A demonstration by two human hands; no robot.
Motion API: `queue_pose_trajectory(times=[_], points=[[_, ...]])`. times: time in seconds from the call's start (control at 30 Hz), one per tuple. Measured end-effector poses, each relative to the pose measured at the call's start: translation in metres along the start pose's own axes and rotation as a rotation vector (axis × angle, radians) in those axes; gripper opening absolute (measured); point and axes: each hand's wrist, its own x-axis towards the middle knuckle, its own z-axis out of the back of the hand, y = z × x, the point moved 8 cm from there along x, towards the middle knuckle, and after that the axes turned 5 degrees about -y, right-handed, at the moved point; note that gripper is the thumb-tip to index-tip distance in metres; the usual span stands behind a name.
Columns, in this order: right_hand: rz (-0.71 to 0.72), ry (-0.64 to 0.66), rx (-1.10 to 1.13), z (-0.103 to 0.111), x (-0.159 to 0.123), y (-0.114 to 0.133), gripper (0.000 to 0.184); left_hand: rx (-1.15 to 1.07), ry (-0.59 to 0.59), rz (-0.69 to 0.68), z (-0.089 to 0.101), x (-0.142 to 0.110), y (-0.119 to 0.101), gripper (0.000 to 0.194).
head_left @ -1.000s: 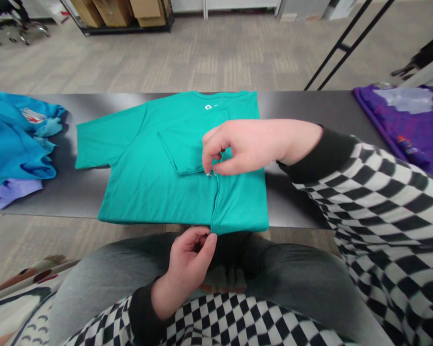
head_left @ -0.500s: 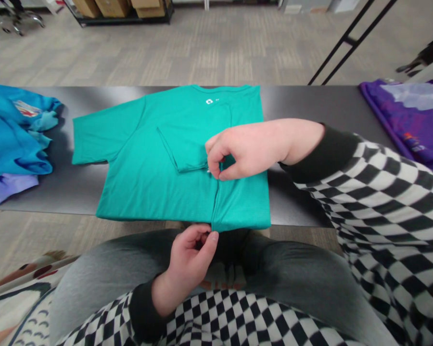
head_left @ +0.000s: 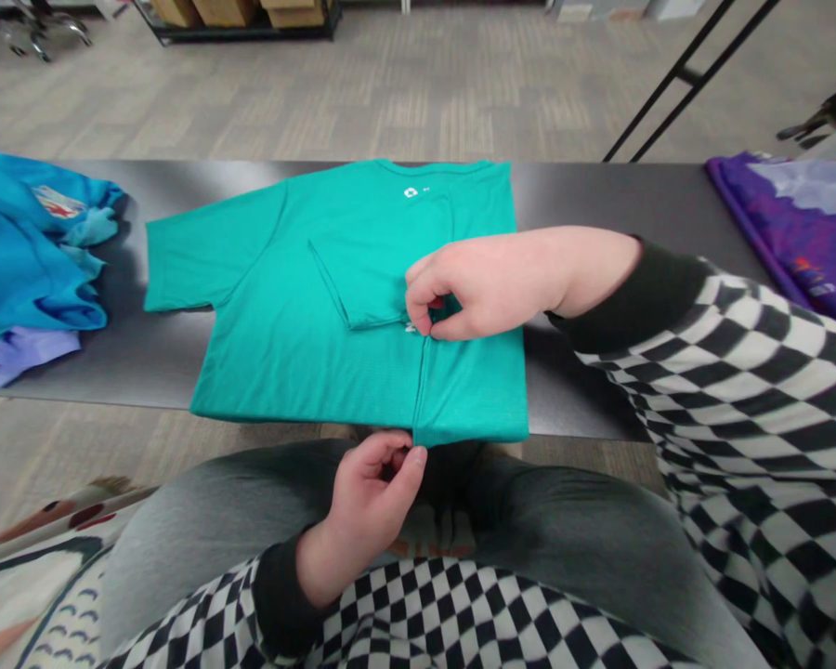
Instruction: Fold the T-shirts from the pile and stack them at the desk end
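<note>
Watching remotely through the head view, I log a long, flat dark-grey tabletop (head_left: 613,204) running left to right across the middle. On it, centre: a teal fabric short-sleeved T-shirt (head_left: 306,353), neckline at the far edge, other end at the near edge; one sleeve points left, the other lies folded across the body. Left hand (head_left: 372,492) at the shirt's near edge, by the fold's end; right hand (head_left: 488,283) over the shirt, farther up that fold. Table's left end: a crumpled bright-blue cloth garment (head_left: 28,251), lilac cloth (head_left: 32,351) under its near side. Right end: a purple printed fabric garment (head_left: 780,223). Behind the table I have grey patterned carpet (head_left: 460,102); back left, brown cardboard boxes (head_left: 227,11) on a black metal rack (head_left: 251,33).
</note>
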Motion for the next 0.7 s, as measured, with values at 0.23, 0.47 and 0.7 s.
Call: queue_pose_trajectory(times=[0.23, 0.47, 0.7], points=[[0.005, -0.036, 0.017, -0.002, 0.002, -0.001, 0.015, 0.011, 0.014, 0.018, -0.002, 0.001, 0.0, 0.023], [-0.014, -0.031, 0.068, -0.003, 0.004, -0.011, 0.015, 0.096, 0.017, 0.074, -0.006, 0.006, 0.003, 0.028], [-0.061, -0.043, 0.04, -0.001, 0.004, -0.011, 0.019, 0.167, 0.048, -0.006, -0.008, 0.007, -0.011, 0.034]])
